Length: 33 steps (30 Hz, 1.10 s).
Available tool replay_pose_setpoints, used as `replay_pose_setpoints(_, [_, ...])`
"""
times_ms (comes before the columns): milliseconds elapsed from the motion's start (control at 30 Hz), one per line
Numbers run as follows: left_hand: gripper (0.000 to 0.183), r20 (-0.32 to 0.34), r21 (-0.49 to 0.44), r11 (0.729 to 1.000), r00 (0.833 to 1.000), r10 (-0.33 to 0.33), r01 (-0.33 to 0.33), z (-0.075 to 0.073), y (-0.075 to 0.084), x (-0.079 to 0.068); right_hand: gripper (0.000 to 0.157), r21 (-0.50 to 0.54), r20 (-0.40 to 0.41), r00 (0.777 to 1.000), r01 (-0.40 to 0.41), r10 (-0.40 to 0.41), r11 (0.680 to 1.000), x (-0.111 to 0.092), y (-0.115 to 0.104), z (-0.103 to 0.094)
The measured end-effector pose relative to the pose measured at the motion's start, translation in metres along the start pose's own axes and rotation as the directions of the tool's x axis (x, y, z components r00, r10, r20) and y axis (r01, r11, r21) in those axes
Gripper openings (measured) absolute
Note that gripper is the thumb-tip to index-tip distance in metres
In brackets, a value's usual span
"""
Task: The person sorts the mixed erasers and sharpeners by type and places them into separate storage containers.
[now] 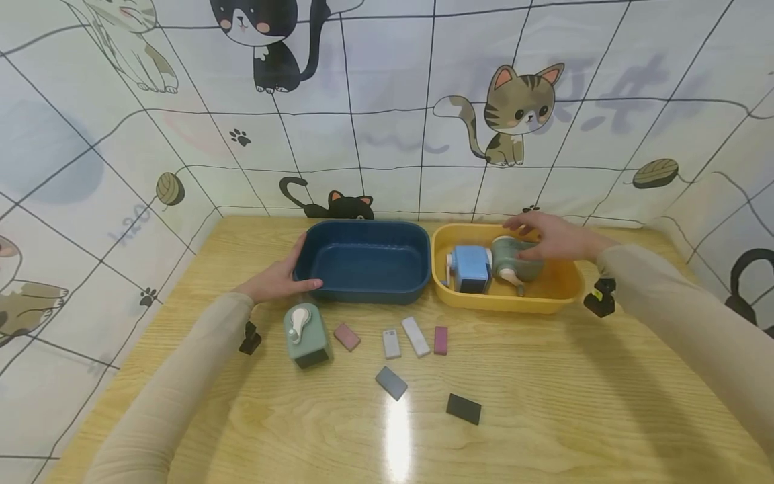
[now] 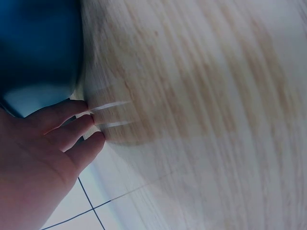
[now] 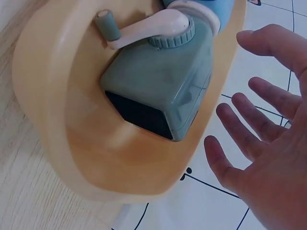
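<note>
At the left end of a navy blue tub [image 1: 363, 294], my left hand [image 1: 279, 277] rests against the wall, fingers along the outside and thumb at the near corner. In the left wrist view the same hand [image 2: 43, 148] has its fingers extended beside the tub [image 2: 41, 52]. Over the yellow tub [image 1: 504, 304] is my right hand [image 1: 559, 236], its fingers spread and holding nothing. Inside that tub lie a green crank pencil sharpener [image 1: 504, 255] and a blue one [image 1: 471, 265]. The right wrist view shows a gap between the hand [image 3: 268, 124] and the green sharpener [image 3: 153, 81].
Another green crank sharpener [image 1: 310, 339] stands in front of the blue tub. Erasers lie across the wooden table [image 1: 544, 403]: pink [image 1: 347, 337], white [image 1: 416, 336], magenta [image 1: 441, 340], grey [image 1: 392, 382] and black [image 1: 463, 409]. A cat-print sheet [image 1: 387, 134] hangs behind.
</note>
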State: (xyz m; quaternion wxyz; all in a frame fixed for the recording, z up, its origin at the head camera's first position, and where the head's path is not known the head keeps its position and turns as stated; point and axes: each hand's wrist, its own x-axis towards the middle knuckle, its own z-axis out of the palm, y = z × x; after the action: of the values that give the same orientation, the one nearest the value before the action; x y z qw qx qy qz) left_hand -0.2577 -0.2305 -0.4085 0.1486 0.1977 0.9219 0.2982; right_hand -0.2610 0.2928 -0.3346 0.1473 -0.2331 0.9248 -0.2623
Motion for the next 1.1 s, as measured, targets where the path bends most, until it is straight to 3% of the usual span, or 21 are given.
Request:
replay_pose_setpoints(267, [0.11,0.0,0.005,1.0,1.0,0.0,0.0,0.0,0.0,0.001,0.06,0.031,-0.008,1.0,0.023,-0.023,0.999,-0.007,-0.004,0.001])
replay_pose_setpoints(600, [0.11,0.007,0.001,1.0,1.0,-0.008,0.008,-0.001,0.0,0.001,0.054,-0.002,-0.037,0.996,0.076,-0.076,0.997,-0.015,-0.018,0.004])
replay_pose_setpoints(1100, [0.11,0.017,0.0,1.0,1.0,-0.012,0.012,-0.001,-0.001,0.0,0.053,0.041,-0.03,0.981,0.193,-0.192,0.98,-0.012,-0.043,0.025])
